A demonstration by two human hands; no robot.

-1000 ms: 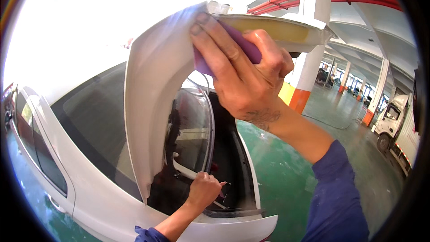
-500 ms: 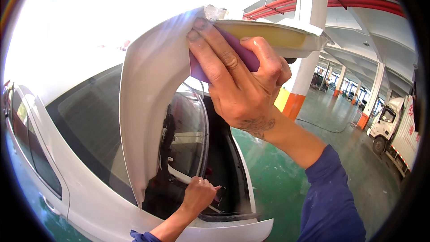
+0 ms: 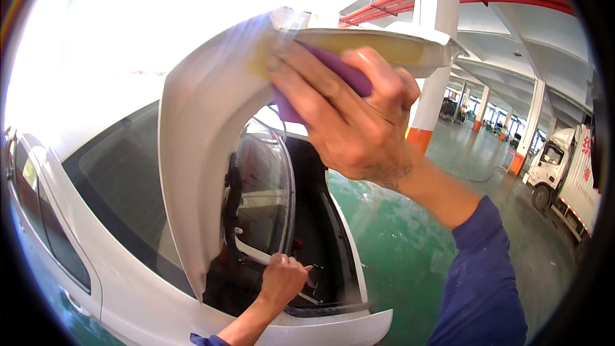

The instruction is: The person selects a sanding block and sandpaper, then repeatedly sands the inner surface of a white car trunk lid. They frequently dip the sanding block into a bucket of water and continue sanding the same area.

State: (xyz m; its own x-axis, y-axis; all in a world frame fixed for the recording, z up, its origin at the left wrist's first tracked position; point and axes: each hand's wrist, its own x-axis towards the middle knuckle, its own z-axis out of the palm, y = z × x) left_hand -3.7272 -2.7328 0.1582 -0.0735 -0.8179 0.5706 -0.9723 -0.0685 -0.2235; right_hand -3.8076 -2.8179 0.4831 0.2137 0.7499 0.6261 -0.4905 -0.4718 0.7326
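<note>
Far left of the lid (image 3: pixel 192 147), the white car's side window (image 3: pixel 64 237) shows; nearer on the same side lies the rear glass (image 3: pixel 122 166). The lid itself stands raised, its left part white and plain. A yellow patch (image 3: pixel 259 54) shows on it just beside the right hand's fingertips.

Below the lid's corner is the left hand (image 3: pixel 282 280), fingers curled; what it grips, if anything, I cannot tell. The dark trunk (image 3: pixel 333 230) opens below and to the right of the lid.

The purple pad (image 3: pixel 339 67) lies against the underside of the lid's upper corner, gripped by the right hand (image 3: pixel 359 128), two fingers stretched over it and the others bent at its edge. Right of the pad, a yellow strip (image 3: pixel 384 50) runs along the lid's edge.

The work looks part done, in my judgement: yellow is bared on both sides of the pad, but the hand covers the stretch between. Whether either yellow area is finished, or how much is left, cannot be told.
</note>
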